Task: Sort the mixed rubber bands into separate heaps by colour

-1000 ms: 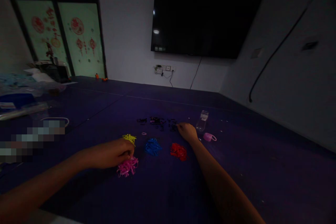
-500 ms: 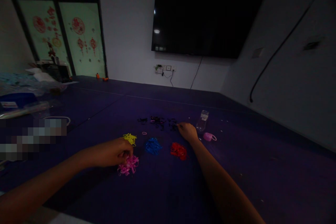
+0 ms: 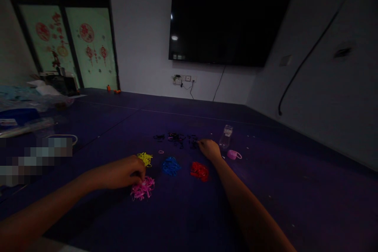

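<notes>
My left hand (image 3: 130,171) has its fingers drawn together at the top edge of a pile of pink rubber bands (image 3: 143,189); what is in the pinch is hidden. Just behind that hand lies a heap of yellow rubber bands (image 3: 145,159). My right hand (image 3: 209,149) reaches to the right end of the scattered black rubber bands (image 3: 176,137), its fingertips closed against them. Between my arms lie a blue pile of rubber bands (image 3: 170,166) and a red pile of rubber bands (image 3: 200,171). One pink rubber band (image 3: 161,152) lies alone.
A clear plastic bottle (image 3: 226,137) lies beyond my right hand, with a pink cap with a loop (image 3: 234,154) beside it. Plastic bags (image 3: 17,96) and a blue container (image 3: 19,116) crowd the left of the purple surface (image 3: 177,220). A television (image 3: 230,25) hangs on the wall.
The view has shifted slightly. Both hands stay at the same piles, and the piles look the same.
</notes>
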The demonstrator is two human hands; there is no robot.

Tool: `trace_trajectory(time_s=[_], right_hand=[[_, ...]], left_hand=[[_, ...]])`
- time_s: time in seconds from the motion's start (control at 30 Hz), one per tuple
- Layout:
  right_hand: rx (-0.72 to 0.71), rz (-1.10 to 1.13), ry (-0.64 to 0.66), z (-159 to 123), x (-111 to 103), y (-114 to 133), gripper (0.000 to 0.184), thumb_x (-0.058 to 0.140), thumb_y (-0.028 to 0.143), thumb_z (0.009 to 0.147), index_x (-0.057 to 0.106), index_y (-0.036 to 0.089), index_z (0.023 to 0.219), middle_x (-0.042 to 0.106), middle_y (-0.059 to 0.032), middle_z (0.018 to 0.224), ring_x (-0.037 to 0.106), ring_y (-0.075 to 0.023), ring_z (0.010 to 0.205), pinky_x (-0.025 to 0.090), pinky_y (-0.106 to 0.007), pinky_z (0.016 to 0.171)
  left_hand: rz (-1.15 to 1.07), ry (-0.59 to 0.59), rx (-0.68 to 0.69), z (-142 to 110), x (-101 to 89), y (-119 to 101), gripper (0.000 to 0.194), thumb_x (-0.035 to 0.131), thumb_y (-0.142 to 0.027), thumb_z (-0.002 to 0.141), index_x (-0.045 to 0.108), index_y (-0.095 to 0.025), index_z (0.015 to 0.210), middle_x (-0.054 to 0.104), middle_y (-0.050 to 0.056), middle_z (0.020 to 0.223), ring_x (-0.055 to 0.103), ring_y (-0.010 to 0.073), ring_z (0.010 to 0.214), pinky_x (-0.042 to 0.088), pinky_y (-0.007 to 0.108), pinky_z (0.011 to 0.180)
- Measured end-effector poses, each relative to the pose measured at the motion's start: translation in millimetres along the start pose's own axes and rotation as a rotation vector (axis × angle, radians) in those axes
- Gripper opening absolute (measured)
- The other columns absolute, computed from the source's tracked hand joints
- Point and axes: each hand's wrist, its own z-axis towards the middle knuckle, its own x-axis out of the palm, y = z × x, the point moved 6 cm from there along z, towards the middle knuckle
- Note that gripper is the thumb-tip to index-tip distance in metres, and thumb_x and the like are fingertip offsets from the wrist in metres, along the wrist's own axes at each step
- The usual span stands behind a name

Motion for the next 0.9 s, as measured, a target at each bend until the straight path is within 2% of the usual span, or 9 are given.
trace_trajectory(time_s=[0.2,0.4,0.53,0.6,0.77,0.9], right_hand=[[-0.007,0.004,-0.002,-1,-1,1,0.033,0.036,0.036,0.091,0.066,0.023,0.096,0.068,-0.0065,0.101,0.062,-0.0196,0.092,0.041,-0.024,0.07],[0.016,-0.001,0.007,1,0,0,0.034,0.036,0.037,0.091,0.066,0.023,0.097,0.068,-0.0067,0.1,0.062,-0.0198,0.091,0.042,-0.024,0.071],[-0.001,-0.006,-0.007,1,1,0,0.034,0.035,0.036,0.091,0.066,0.023,0.096,0.068,-0.0064,0.1,0.062,-0.0197,0.091,0.042,-0.024,0.071],[-0.007,-0.004,-0.013,1,1,0,0.034,0.035,0.036,0.091,0.066,0.022,0.097,0.068,-0.0066,0.1,0.062,-0.0193,0.092,0.041,-0.024,0.071],[-0.002,0.01,-0.014,-1,-1,0,0.035,0.034,0.036,0.092,0.066,0.022,0.096,0.068,-0.0064,0.099,0.062,-0.0189,0.092,0.041,-0.024,0.071],[0.006,0.006,-0.015,-2,-2,2,0.034,0.035,0.036,0.092,0.066,0.023,0.098,0.067,-0.0067,0.101,0.062,-0.0193,0.092,0.042,-0.025,0.072]], left_hand=[[0.03,0.0,-0.028,0,-0.2,1,0.01,0.058,-0.011,0.072,0.065,-0.019,0.072,0.064,0.001,0.08,0.057,0.0154,0.081,0.04,0.025,0.074],[0.048,-0.086,0.043,8,-9.6,2,0.017,0.051,-0.014,0.081,0.067,-0.02,0.082,0.066,0.002,0.084,0.059,0.0152,0.079,0.041,0.025,0.074],[0.164,-0.24,0.011,35,-21.6,14,0.018,0.048,-0.013,0.083,0.065,-0.017,0.083,0.064,0.004,0.083,0.058,0.0152,0.077,0.041,0.023,0.069],[0.26,-0.27,-0.023,55,-23.5,22,0.016,0.048,-0.011,0.082,0.064,-0.015,0.083,0.063,0.006,0.084,0.058,0.0156,0.077,0.04,0.023,0.068],[0.369,-0.224,-0.048,103,-14.2,33,0.005,0.057,-0.012,0.076,0.061,-0.015,0.076,0.063,0.008,0.085,0.057,0.0194,0.08,0.04,0.026,0.068],[0.413,-0.173,-0.063,118,-3.1,38,0.008,0.056,-0.009,0.072,0.059,-0.016,0.07,0.063,0.008,0.081,0.057,0.0203,0.077,0.039,0.027,0.066]])
